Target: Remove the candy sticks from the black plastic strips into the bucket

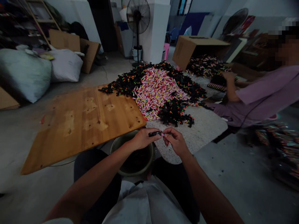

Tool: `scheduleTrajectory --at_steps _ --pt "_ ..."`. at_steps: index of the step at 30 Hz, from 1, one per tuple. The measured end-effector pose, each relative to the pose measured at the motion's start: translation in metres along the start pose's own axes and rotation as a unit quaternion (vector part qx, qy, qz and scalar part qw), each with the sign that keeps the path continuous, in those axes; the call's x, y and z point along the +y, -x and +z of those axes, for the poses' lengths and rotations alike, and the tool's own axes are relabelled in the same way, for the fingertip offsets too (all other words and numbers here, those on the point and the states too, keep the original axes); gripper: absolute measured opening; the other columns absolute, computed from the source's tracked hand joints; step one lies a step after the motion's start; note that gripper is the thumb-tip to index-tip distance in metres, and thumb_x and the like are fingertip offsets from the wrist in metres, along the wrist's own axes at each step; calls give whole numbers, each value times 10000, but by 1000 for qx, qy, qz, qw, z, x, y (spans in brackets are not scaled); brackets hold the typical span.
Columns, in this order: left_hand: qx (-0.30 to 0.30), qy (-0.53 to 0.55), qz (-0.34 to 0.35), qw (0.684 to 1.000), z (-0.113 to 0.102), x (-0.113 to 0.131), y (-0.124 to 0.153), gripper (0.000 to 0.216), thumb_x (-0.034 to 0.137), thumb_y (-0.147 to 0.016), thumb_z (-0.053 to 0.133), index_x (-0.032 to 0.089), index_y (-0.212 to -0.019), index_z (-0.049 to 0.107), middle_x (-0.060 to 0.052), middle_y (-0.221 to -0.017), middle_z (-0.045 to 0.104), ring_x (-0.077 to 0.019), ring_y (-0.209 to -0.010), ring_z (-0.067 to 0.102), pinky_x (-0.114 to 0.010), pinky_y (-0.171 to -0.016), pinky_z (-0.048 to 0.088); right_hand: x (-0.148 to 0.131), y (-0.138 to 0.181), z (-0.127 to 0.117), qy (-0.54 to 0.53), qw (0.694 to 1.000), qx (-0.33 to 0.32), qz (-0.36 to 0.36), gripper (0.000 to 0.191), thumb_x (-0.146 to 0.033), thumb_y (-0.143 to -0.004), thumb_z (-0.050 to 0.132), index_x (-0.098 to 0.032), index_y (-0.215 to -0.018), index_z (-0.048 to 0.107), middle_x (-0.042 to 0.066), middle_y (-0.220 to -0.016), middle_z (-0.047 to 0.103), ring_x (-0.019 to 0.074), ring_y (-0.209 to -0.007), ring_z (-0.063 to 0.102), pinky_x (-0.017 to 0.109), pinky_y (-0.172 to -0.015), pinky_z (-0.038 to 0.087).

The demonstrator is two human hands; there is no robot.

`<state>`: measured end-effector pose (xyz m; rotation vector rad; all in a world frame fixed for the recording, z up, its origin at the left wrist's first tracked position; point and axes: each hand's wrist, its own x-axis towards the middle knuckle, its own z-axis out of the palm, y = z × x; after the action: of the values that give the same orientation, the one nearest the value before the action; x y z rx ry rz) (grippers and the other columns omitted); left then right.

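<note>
My left hand (144,138) is closed around a small black plastic piece (154,133), held over the near edge of the table. The fingertips of my right hand (174,140) pinch at the right end of that piece, where a tiny pinkish bit (162,134) shows. Just beyond both hands lies a heap of small pink-and-white tubes (156,90). Black plastic pieces with orange and green tips (126,79) are piled around it. Below my left forearm a round bucket (149,155) stands between my knees, its contents dark.
A wooden board (79,121) extends to the left of the speckled tabletop (205,124). At right, a person in a pink shirt (268,84) handles a row of pieces beside a cardboard box (187,49). Full sacks (25,71) and a standing fan (138,18) are farther back.
</note>
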<state>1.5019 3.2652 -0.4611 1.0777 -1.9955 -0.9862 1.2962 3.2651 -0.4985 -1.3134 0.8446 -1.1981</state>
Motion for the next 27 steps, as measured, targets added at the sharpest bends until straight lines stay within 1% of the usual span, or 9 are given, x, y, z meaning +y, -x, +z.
scheduleTrajectory --at_steps 3,10,16,19,22,25,27 --pt "-12 7 -3 1000 0 1 0 344 419 -909 674 207 -1169 751 -40 -1072 771 -212 -990 694 -272 -905 503 0 0 -2 6 1000 -3 -1 190 -364 -813 712 -208 -893 640 -59 -590 553 109 -481 483 253 -482 428" --pt "-3 -1 -3 1000 0 2 1 365 440 -909 677 197 -1172 749 -40 -1064 771 -205 -969 694 -263 -891 503 4 -1 -5 0 1000 -18 -8 153 -333 -822 689 -211 -898 639 -63 -555 538 118 -496 487 251 -506 419" --pt "-4 -43 27 999 0 6 2 334 438 -943 629 187 -1125 752 -26 -976 759 -171 -875 671 -223 -794 480 6 -2 -6 15 999 -24 -15 145 -334 -838 675 -211 -901 631 -61 -555 548 118 -497 493 247 -506 412" --pt "-14 -82 41 996 -1 11 3 314 433 -968 589 183 -1063 753 7 -854 716 -130 -771 623 -199 -727 438 5 -3 -6 32 999 -26 -15 136 -321 -836 677 -207 -894 629 -63 -542 549 115 -487 497 243 -500 401" --pt "-31 -104 32 994 -2 16 4 314 443 -978 569 184 -1012 744 40 -751 635 -97 -692 549 -182 -664 383 3 -4 -5 26 999 -30 -4 118 -303 -823 673 -209 -869 619 -74 -513 525 106 -454 470 231 -464 360" --pt "-54 -102 12 993 -4 17 4 346 478 -978 555 182 -983 734 48 -711 581 -93 -662 502 -185 -626 348 1 -7 -1 4 999 -33 14 108 -292 -792 668 -213 -827 603 -88 -478 481 98 -414 428 223 -426 322" --pt "-67 -100 4 993 -6 16 5 374 505 -974 548 180 -987 734 43 -711 580 -99 -663 501 -191 -622 346 0 -8 3 -11 999 -32 31 104 -280 -764 666 -216 -808 597 -99 -458 446 94 -393 401 221 -410 315"
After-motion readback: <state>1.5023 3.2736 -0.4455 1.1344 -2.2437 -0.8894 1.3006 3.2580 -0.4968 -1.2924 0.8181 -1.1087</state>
